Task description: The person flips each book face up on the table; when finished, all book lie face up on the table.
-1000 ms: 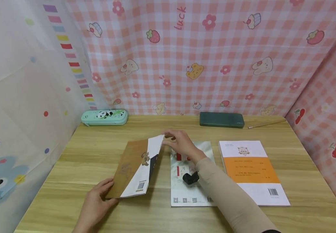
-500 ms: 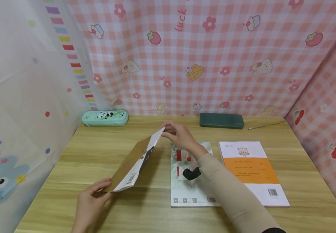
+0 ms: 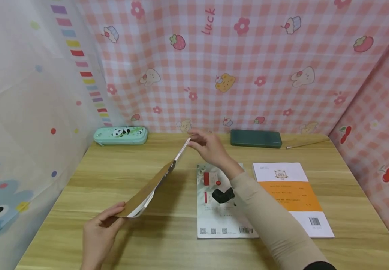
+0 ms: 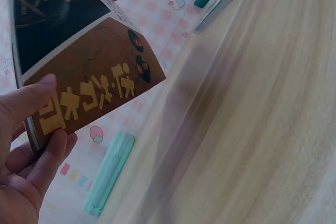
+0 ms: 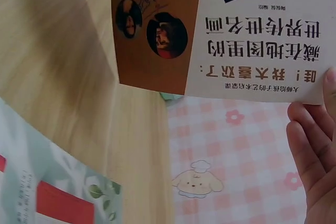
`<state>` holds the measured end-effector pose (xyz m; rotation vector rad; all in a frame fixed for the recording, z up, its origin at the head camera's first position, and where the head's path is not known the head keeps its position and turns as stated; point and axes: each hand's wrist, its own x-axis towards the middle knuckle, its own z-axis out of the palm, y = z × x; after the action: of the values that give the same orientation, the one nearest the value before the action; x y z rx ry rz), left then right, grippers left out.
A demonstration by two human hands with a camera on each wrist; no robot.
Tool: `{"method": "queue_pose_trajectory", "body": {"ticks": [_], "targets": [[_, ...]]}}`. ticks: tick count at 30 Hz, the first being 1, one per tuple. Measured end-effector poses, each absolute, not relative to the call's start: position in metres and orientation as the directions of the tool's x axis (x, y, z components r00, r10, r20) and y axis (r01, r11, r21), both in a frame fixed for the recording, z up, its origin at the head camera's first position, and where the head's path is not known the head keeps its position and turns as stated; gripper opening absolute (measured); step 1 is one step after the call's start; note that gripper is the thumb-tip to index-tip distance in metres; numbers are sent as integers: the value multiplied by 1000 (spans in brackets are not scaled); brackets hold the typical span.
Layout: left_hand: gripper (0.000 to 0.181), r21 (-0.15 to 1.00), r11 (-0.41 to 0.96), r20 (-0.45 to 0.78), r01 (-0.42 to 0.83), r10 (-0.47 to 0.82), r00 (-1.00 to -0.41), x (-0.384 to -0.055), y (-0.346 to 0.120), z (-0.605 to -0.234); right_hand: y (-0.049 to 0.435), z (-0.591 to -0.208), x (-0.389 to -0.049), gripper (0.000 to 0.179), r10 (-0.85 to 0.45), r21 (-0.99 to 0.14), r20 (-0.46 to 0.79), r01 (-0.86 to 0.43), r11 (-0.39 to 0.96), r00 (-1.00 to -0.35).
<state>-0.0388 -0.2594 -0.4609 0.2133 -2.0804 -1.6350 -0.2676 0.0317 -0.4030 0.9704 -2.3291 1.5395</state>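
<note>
A thin brown-and-white book (image 3: pixel 150 189) is held tilted over the left half of the table, almost edge-on in the head view. My left hand (image 3: pixel 100 232) pinches its near left corner, thumb on one side and fingers on the other. At the far right corner my right hand (image 3: pixel 211 150) pinches it between thumb and fingers. The left wrist view shows the cover (image 4: pixel 89 61) with yellow characters and a dark picture. In the right wrist view the white part of the cover (image 5: pixel 257 51) carries upside-down printed characters, and two round portraits lie on its brown part.
A pale green book (image 3: pixel 214 221) lies right of centre, partly under my right sleeve (image 3: pixel 268 213); a black object (image 3: pixel 223 195) overlaps it. Beside it lies a white-and-orange book (image 3: pixel 302 195). Along the back are a mint panda pencil case (image 3: pixel 120 135), a dark green case (image 3: pixel 256 139) and a thin stick (image 3: pixel 305 144).
Both hands have raised the book and turned it steeper, so its cover now shows nearly edge-on. My right hand moved up and away; my left shifted slightly left. The other books stayed put.
</note>
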Motion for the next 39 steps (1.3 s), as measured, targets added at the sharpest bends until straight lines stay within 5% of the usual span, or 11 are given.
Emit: {"method": "queue_pose_trajectory", "body": {"ticks": [4,15,23,30,39], "targets": [[26,963,218,246,162,-448,-859,-39,-259,-459,33,-396,-269,18,-407,-741,498,-619,259,-766],[19,930,344,283,130,-445,-850,-37,-256,-453,30,-382,-270,15,-332,-768,492,-581,271,-805],[22,970,215,201,115,-439,-876,-34,-252,-449,23,-384,-271,18,-265,-853,404,-465,237,-876],[20,919,383,271,92,-444,-854,-34,-252,-450,9,-399,-273,16,-185,-935,282,-313,165,-941],[30,907,417,260,53,-458,-850,-36,-255,-459,-11,-424,-269,20,-132,-968,185,-204,148,-974]]}}
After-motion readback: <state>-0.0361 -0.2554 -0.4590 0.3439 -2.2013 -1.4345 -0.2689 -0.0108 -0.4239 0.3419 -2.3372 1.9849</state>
